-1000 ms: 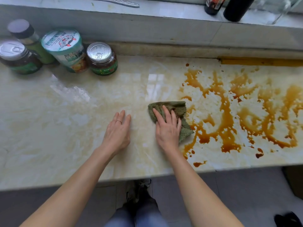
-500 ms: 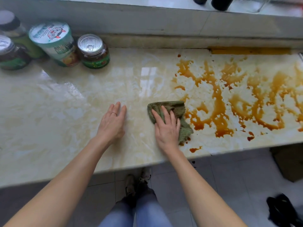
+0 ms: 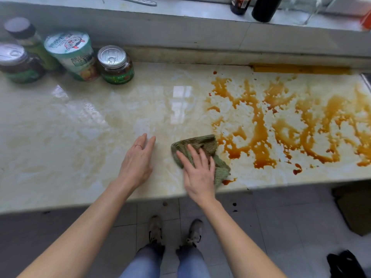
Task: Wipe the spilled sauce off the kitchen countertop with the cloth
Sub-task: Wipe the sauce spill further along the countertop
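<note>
Pale marble-patterned table (image 3: 80, 137), glossy, backed by a raised grey ledge (image 3: 180, 35).

Right hand (image 3: 198, 173) lies flat on the green cloth (image 3: 200, 142). Its fingers (image 3: 193, 155) are straight and spread, pressing down on the cloth, not curled round it. The cloth is bunched and sits near the table's front edge, with folds showing beyond and to the right of the fingertips.

Left hand (image 3: 136, 163) lies flat on bare table just left of the cloth, apart from it. Its fingers (image 3: 149, 142) are straight and released, with a thin ring (image 3: 138, 146) on one.

Brown sauce (image 3: 259, 133) starts just right of the right fingers and runs in streaks and pools well off to the right and back toward the ledge. One small smear sits beside the cloth's near corner. Left of the fingers the table carries a faint yellowish film.

Far beyond the left fingers, grouped close together: a pull-tab jar (image 3: 116, 65), a printed tub (image 3: 72, 55), a second jar (image 3: 18, 63) and a green bottle (image 3: 30, 41).

Far beyond the right fingers, on the ledge: two dark bottles (image 3: 263, 7).

Behind the hands, below the table edge: a tiled floor (image 3: 281, 227), shoes (image 3: 154, 229) and a few dark drops (image 3: 234, 204).
</note>
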Available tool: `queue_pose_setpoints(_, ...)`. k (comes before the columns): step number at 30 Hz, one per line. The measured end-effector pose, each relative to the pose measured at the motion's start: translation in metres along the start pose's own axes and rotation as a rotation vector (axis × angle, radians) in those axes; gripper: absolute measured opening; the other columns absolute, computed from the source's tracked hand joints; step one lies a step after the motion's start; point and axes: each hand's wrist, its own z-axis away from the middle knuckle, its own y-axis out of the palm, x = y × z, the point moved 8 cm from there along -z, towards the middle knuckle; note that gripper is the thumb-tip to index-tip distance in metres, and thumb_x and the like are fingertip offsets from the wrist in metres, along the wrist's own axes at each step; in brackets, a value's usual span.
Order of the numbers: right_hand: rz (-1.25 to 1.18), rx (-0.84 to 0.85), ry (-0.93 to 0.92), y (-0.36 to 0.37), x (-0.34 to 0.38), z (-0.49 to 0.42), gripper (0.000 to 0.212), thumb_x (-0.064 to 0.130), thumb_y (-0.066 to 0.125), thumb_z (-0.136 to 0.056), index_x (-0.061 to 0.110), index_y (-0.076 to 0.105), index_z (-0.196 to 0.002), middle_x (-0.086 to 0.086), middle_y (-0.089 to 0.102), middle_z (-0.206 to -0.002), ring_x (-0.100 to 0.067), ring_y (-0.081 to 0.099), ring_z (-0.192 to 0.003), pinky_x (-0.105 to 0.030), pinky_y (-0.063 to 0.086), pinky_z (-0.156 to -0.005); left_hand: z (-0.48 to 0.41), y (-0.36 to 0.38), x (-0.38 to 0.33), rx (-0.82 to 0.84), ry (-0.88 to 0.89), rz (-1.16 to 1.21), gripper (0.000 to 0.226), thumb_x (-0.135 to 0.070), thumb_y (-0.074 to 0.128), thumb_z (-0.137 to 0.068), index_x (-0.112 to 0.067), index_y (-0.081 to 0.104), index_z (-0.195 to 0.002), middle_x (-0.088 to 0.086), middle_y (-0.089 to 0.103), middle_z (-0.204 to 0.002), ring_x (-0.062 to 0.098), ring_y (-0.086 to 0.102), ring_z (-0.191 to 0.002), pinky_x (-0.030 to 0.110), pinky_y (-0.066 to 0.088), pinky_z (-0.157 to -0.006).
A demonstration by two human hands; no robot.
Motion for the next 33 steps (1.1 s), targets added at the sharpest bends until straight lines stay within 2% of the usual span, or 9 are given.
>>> queue_pose_setpoints(5,0.075,0.144,-0.444,-0.006,-0.020,0.037,0.059,0.031,0.044,-0.092,0.045,0.033,-0.148,0.010,0.028,-0.160,-0.024,0.028,-0.145,-0.050,0.019,-0.117,0.013,0.024,-0.030,-0.018,-0.009,0.024,0.070,0.003,0.040,-0.085,-0.018,0.020,-0.149,0.012,0.012,-0.157,0.025,0.014,-0.144,0.034,0.018,-0.117)
queue_pose_setpoints(11,0.044,0.052,-0.126,-0.024,-0.063,0.000,0.052,0.032,0.040,-0.093,0.044,0.043,-0.143,0.006,0.037,-0.155,-0.029,0.035,-0.141,-0.058,0.027,-0.113,0.024,0.035,-0.044,-0.060,-0.078,0.025,0.074,0.008,0.038,-0.082,-0.017,0.020,-0.149,0.011,0.012,-0.157,0.024,0.013,-0.145,0.031,0.018,-0.117)
queue_pose_setpoints(13,0.014,0.065,-0.184,-0.018,-0.044,0.012,0.053,0.031,0.040,-0.093,0.045,0.041,-0.144,0.007,0.035,-0.157,-0.029,0.032,-0.142,-0.057,0.022,-0.114,0.024,0.041,-0.049,-0.065,-0.084,0.023,0.074,0.008,0.040,-0.081,-0.016,0.022,-0.148,0.013,0.014,-0.156,0.025,0.016,-0.144,0.031,0.018,-0.116)
queue_pose_setpoints(18,0.102,0.150,-0.591,-0.023,-0.068,0.041,0.064,0.030,0.049,-0.088,0.044,0.035,-0.148,0.008,0.031,-0.158,-0.026,0.032,-0.143,-0.051,0.023,-0.115,0.024,0.052,-0.057,-0.072,-0.108,0.003,0.070,0.005,0.042,-0.082,-0.016,0.025,-0.147,0.016,0.014,-0.156,0.028,0.014,-0.144,0.037,0.017,-0.118)
queue_pose_setpoints(21,0.093,0.086,-0.462,-0.037,-0.106,0.021,0.055,0.032,0.047,-0.091,0.043,0.042,-0.145,0.008,0.037,-0.155,-0.026,0.037,-0.140,-0.052,0.030,-0.110,0.025,0.053,-0.056,-0.077,-0.129,-0.018,0.071,0.007,0.041,-0.082,-0.017,0.025,-0.147,0.014,0.012,-0.157,0.028,0.011,-0.145,0.037,0.017,-0.118)
queue_pose_setpoints(24,0.023,0.033,-0.240,-0.039,-0.099,0.015,0.052,0.031,0.044,-0.092,0.045,0.045,-0.142,0.008,0.039,-0.154,-0.026,0.035,-0.140,-0.053,0.024,-0.113,0.025,0.053,-0.056,-0.082,-0.138,-0.014,0.070,0.006,0.041,-0.082,-0.017,0.027,-0.146,0.013,0.014,-0.156,0.028,0.012,-0.144,0.038,0.017,-0.117)
queue_pose_setpoints(26,0.007,0.051,-0.289,-0.035,-0.090,0.024,0.053,0.031,0.045,-0.092,0.045,0.042,-0.143,0.009,0.037,-0.155,-0.027,0.033,-0.141,-0.053,0.021,-0.114,0.025,0.055,-0.055,-0.095,-0.153,-0.019,0.069,0.005,0.041,-0.082,-0.017,0.028,-0.146,0.013,0.015,-0.156,0.028,0.013,-0.144,0.039,0.018,-0.117)
queue_pose_setpoints(30,0.094,0.157,-0.633,-0.038,-0.120,0.026,0.057,0.031,0.046,-0.092,0.045,0.037,-0.147,0.009,0.034,-0.156,-0.023,0.032,-0.143,-0.050,0.023,-0.114,0.026,0.055,-0.056,-0.103,-0.169,-0.016,0.069,0.006,0.040,-0.082,-0.017,0.028,-0.146,0.013,0.014,-0.156,0.028,0.011,-0.144,0.038,0.016,-0.117)
queue_pose_setpoints(33,0.092,0.115,-0.412,-0.048,-0.151,-0.006,0.052,0.035,0.040,-0.094,0.046,0.039,-0.145,0.008,0.037,-0.155,-0.025,0.033,-0.142,-0.053,0.026,-0.112,0.026,0.058,-0.055,-0.091,-0.183,-0.022,0.070,0.006,0.039,-0.081,-0.018,0.027,-0.146,0.011,0.013,-0.157,0.028,0.010,-0.145,0.039,0.016,-0.117)
